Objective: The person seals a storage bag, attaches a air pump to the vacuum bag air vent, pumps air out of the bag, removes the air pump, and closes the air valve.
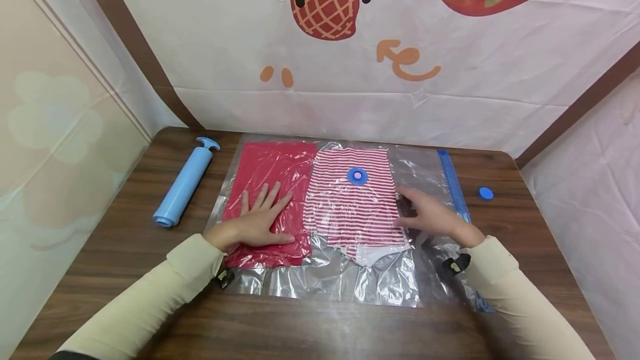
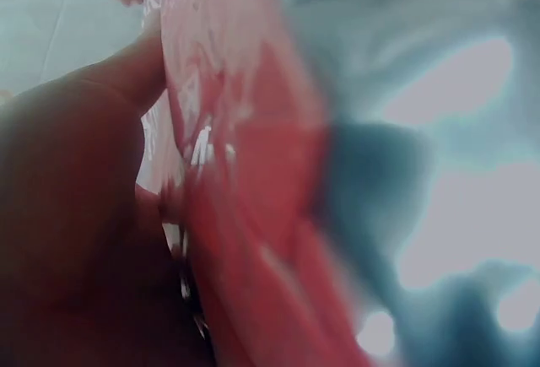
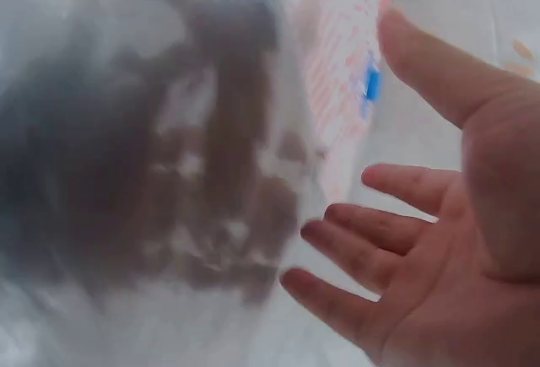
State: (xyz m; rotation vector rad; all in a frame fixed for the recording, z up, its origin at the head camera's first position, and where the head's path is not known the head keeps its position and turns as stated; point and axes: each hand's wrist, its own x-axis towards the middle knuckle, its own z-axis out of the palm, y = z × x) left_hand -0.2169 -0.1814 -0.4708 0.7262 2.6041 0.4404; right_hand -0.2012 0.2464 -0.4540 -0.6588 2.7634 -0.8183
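Note:
A clear plastic vacuum storage bag point(image 1: 330, 282) lies flat on the table. Inside it, a folded red cloth point(image 1: 280, 165) sits at the left and a red-and-white striped garment point(image 1: 345, 210) at the right. Over the stripes is the bag's round blue valve point(image 1: 357, 176). My left hand point(image 1: 257, 224) rests on the plastic above the red cloth, fingers spread. My right hand point(image 1: 432, 213) is by the right edge of the striped garment, with fingers apart and nothing held; in the right wrist view the palm point(image 3: 447, 249) shows beside the bag.
A light blue hand pump point(image 1: 185, 185) lies left of the bag. The bag's blue zip strip point(image 1: 452, 182) runs along its right side, and a small blue cap point(image 1: 485, 193) lies beyond it. A printed cloth point(image 1: 330, 110) hangs behind the wooden table point(image 1: 280, 326).

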